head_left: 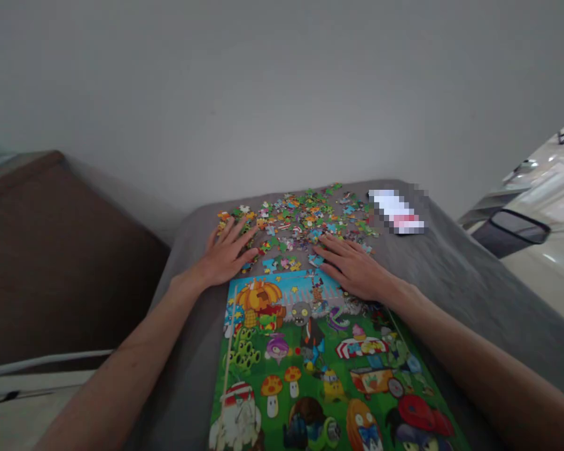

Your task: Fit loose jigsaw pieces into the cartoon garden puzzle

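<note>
A colourful cartoon puzzle picture sheet (310,369) lies on a grey cloth-covered surface (451,275) in front of me. Beyond its far edge spreads a scatter of many small loose puzzle pieces (301,219). My left hand (228,254) lies flat with fingers spread at the left edge of the pieces, just past the sheet's top left corner. My right hand (352,266) lies flat, fingers stretched towards the pieces, resting partly on the sheet's top right corner. Neither hand holds anything that I can see.
A white and pink object, blurred out (397,212), lies at the far right of the grey surface. A brown padded piece of furniture (51,250) stands to the left. A pale wall is behind. A dark tray-like object (517,228) sits at the right on a shiny floor.
</note>
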A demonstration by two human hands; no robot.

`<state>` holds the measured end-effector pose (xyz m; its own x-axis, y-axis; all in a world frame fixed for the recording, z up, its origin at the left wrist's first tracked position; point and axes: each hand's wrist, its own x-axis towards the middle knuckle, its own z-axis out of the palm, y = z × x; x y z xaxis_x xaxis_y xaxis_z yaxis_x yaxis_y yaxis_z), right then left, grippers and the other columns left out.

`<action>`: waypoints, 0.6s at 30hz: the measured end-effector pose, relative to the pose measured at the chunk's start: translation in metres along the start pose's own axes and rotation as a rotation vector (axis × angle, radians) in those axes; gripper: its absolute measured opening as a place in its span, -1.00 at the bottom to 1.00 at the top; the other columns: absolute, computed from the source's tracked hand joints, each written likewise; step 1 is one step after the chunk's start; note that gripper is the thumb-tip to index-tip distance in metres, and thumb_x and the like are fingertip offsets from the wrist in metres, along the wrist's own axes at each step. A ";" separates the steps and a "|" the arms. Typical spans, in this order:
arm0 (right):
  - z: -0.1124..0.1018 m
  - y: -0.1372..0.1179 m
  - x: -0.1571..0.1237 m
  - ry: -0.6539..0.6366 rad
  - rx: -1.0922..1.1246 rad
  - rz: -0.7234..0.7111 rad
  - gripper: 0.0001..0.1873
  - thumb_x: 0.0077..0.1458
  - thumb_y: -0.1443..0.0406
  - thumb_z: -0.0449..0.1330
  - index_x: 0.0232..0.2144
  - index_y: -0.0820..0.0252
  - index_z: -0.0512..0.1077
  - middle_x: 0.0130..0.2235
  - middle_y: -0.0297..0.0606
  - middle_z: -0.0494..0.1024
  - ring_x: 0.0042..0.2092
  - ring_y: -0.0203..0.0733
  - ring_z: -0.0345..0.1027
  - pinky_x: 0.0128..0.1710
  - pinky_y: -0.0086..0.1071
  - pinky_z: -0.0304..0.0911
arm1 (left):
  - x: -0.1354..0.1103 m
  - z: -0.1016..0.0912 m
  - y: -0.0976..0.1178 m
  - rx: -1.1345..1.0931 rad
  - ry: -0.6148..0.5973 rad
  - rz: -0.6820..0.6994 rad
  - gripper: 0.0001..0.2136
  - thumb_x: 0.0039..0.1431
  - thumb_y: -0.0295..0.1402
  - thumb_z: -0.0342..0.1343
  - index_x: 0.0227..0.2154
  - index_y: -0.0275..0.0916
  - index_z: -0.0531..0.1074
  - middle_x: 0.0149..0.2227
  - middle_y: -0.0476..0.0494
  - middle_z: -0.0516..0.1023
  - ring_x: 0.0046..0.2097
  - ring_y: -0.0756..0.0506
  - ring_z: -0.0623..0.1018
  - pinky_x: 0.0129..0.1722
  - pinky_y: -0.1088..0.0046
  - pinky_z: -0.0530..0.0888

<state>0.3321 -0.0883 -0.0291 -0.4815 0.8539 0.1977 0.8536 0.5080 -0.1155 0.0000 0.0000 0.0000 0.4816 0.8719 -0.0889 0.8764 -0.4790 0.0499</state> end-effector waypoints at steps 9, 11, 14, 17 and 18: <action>-0.005 0.003 -0.001 0.059 0.000 0.074 -0.48 0.49 0.11 -0.11 0.30 0.18 0.37 0.37 -0.03 0.34 0.40 0.07 0.17 0.33 0.03 0.18 | 0.009 0.007 -0.005 -0.007 0.112 -0.053 -0.39 0.51 0.03 -0.42 0.50 -0.05 -0.02 0.55 -0.07 -0.15 0.54 -0.28 -0.12 0.45 -0.07 -0.06; -0.003 0.002 0.000 0.051 -0.003 0.088 -0.45 0.49 0.11 -0.12 0.36 0.20 0.30 0.41 -0.03 0.28 0.44 0.06 0.10 0.36 0.03 0.15 | 0.009 0.008 -0.007 -0.002 0.069 -0.057 -0.38 0.50 0.03 -0.43 0.49 -0.06 -0.01 0.55 -0.08 -0.13 0.54 -0.28 -0.10 0.45 -0.05 -0.04; -0.001 0.005 -0.001 0.000 -0.021 0.094 -0.43 0.49 0.10 -0.14 0.38 0.18 0.28 0.44 -0.09 0.23 0.47 0.04 0.01 0.40 0.02 0.08 | 0.008 0.009 -0.012 0.010 0.018 -0.047 -0.38 0.50 0.02 -0.42 0.50 -0.06 -0.05 0.55 -0.11 -0.12 0.54 -0.28 -0.10 0.46 -0.08 -0.07; 0.001 0.010 -0.003 -0.024 -0.036 0.118 -0.42 0.49 0.07 -0.14 0.39 0.15 0.28 0.46 -0.12 0.19 0.49 0.05 -0.02 0.42 0.02 0.04 | 0.008 0.008 -0.018 0.012 0.077 -0.102 -0.37 0.50 0.01 -0.41 0.52 -0.10 -0.14 0.55 -0.13 -0.18 0.54 -0.26 -0.14 0.46 -0.08 -0.07; 0.002 0.011 -0.004 -0.023 -0.039 0.130 -0.42 0.49 0.06 -0.14 0.39 0.13 0.27 0.46 -0.13 0.18 0.49 0.05 -0.03 0.42 0.03 0.04 | 0.008 0.008 -0.020 0.014 0.069 -0.123 -0.37 0.50 0.00 -0.41 0.52 -0.12 -0.14 0.55 -0.13 -0.20 0.54 -0.26 -0.14 0.46 -0.07 -0.06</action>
<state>0.3434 -0.0857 -0.0329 -0.3704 0.9148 0.1609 0.9159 0.3885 -0.1006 -0.0141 0.0157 -0.0099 0.3696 0.9289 -0.0247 0.9290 -0.3689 0.0290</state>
